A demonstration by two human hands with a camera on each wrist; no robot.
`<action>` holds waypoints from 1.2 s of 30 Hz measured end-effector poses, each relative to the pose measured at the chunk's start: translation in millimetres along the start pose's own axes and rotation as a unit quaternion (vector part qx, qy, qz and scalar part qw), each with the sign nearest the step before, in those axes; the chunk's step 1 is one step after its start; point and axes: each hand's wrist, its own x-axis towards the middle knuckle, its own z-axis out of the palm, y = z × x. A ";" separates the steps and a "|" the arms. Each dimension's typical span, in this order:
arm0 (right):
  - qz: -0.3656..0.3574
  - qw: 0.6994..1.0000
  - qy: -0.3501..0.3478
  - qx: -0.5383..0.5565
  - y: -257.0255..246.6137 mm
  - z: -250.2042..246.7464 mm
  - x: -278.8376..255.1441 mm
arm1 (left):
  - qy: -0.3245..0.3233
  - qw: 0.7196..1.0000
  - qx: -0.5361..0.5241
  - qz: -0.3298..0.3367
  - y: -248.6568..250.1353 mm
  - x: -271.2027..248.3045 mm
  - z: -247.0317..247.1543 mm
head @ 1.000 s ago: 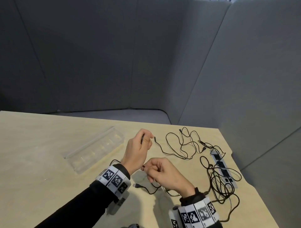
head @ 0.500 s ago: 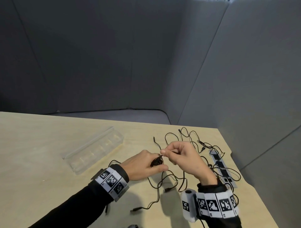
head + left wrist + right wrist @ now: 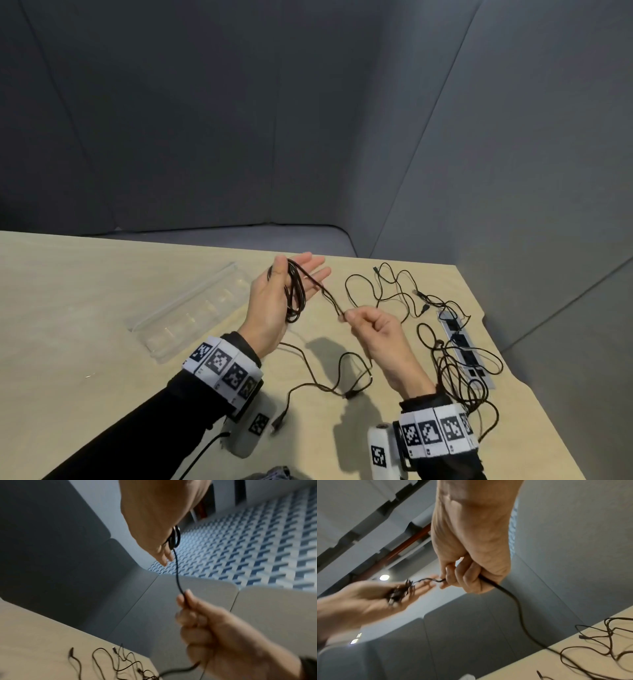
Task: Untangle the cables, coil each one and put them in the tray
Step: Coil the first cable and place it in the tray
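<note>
My left hand (image 3: 274, 301) lies flat and open, thumb pinning the coil (image 3: 295, 294); my right hand (image 3: 375, 334) pinches the same cable's (image 3: 329, 296) tail. I fear the loops slip off, or the tail snags the tangle (image 3: 452, 373) on the bench (image 3: 85, 308), far from the tray (image 3: 191, 310).

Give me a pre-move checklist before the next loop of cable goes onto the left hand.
1. Coil held on left hand by the thumb: ok.
2. Right hand pinches the same cable just past the coil: ok.
3. Cable tail on the table free of the tangled pile: cannot tell.
4. Tray within reach beside the left hand: ok.
5. All cables coiled: not ok.
</note>
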 end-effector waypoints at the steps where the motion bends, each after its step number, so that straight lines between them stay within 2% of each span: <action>1: 0.002 1.000 -0.022 -0.022 4.3 4.4 -2.4 | 0.008 1.000 -0.017 0.003 3.4 0.7 0.9; 5: 0.017 0.985 -0.113 -0.126 9.3 24.8 -14.8 | 0.080 0.996 0.013 0.024 10.6 2.6 4.9; 8: 0.003 0.969 -0.171 -0.177 -3.4 31.5 -29.3 | 0.090 0.981 0.138 0.098 11.3 10.6 -5.8; 9: -0.009 0.964 -0.189 -0.188 -11.6 30.6 -33.9 | 0.074 0.963 0.218 0.144 10.3 13.3 -12.9; 11: -0.030 0.960 -0.201 -0.191 -30.5 25.0 -40.0 | 0.020 0.888 0.399 0.228 6.6 15.5 -28.4; 12: -0.044 0.961 -0.198 -0.188 -39.0 20.4 -41.4 | -0.011 0.848 0.467 0.251 4.2 15.1 -34.8; 13: -0.065 0.961 -0.189 -0.193 -46.6 15.7 -42.2 | -0.042 0.821 0.507 0.259 1.7 14.1 -39.8; 16: -0.153 0.947 -0.130 -0.249 -57.7 7.2 -39.6 | -0.126 0.792 0.533 0.270 -4.3 10.2 -46.6; 17: -0.174 0.944 -0.105 -0.261 -57.9 5.7 -37.4 | -0.152 0.774 0.548 0.278 -5.6 8.7 -47.3; 20: -0.218 0.938 -0.034 -0.266 -55.8 2.6 -28.8 | -0.214 0.687 0.625 0.302 -9.7 4.2 -45.5; 21: -0.227 0.939 -0.014 -0.256 -55.1 1.8 -26.2 | -0.224 0.671 0.638 0.303 -11.9 3.5 -44.9; 22: -0.230 0.943 0.007 -0.241 -54.5 1.0 -23.6 | -0.232 0.673 0.635 0.300 -13.6 3.3 -44.1; 23: -0.226 0.949 0.029 -0.216 -54.3 0.7 -21.4 | -0.239 0.687 0.620 0.293 -14.8 3.4 -44.2; 26: -0.185 0.974 0.088 -0.102 -51.9 -3.6 -13.3 | -0.230 0.781 0.523 0.253 -17.1 3.7 -44.9; 28: -0.157 0.976 0.132 -0.068 -48.9 -5.4 -7.5 | -0.213 0.845 0.447 0.201 -16.5 -0.4 -39.2; 30: -0.137 0.978 0.151 -0.046 -42.3 -4.2 0.3 | -0.193 0.894 0.377 0.146 -15.0 -5.2 -29.8; 33: -0.108 0.983 0.148 0.001 -32.8 0.6 10.6 | -0.157 0.941 0.296 0.058 -9.9 -7.7 -16.8; 36: -0.080 0.990 0.112 0.032 -27.0 3.8 16.1 | -0.136 0.968 0.210 -0.001 -7.6 -9.0 -6.9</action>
